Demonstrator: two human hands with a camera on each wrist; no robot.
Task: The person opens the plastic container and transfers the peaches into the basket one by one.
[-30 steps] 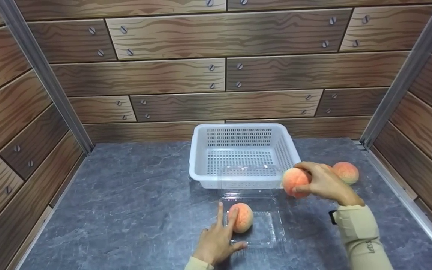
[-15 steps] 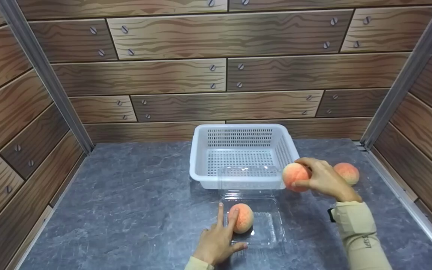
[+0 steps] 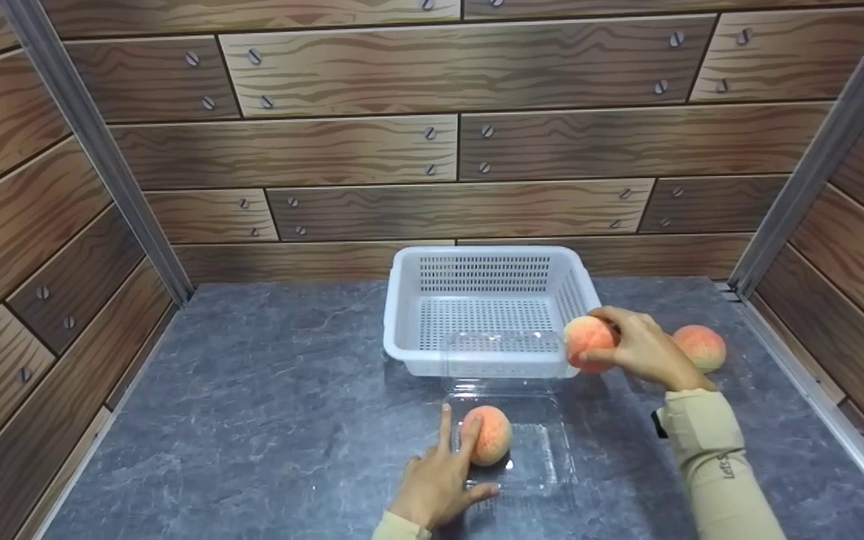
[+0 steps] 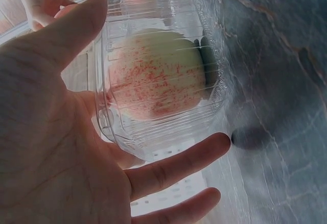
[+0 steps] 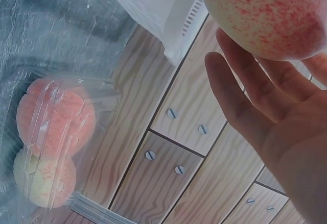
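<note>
My right hand [image 3: 649, 349] holds a peach [image 3: 589, 343] beside the front right corner of the white basket [image 3: 394, 330], raised in the right wrist view. A second peach [image 3: 489, 436] sits in the left half of a clear plastic clamshell box [image 3: 552, 457]. My left hand [image 3: 439, 480] is at the box's left front corner, an extended finger overlapping that peach in the head view. In the left wrist view the thumb lies along the box rim [image 4: 102, 117] and the other fingers spread apart. The clear lid [image 3: 507, 345] stands raised against the basket's front.
Another peach [image 3: 700, 347] lies on the grey marbled table [image 3: 289, 405] to the right, partly behind my right hand. Wood-patterned panels [image 3: 357, 150] with metal corner posts surround the table at the back and sides.
My right hand has risen slightly with its peach, toward the basket. The orange patch that showed behind it is out of sight. The left hand keeps its place.
</note>
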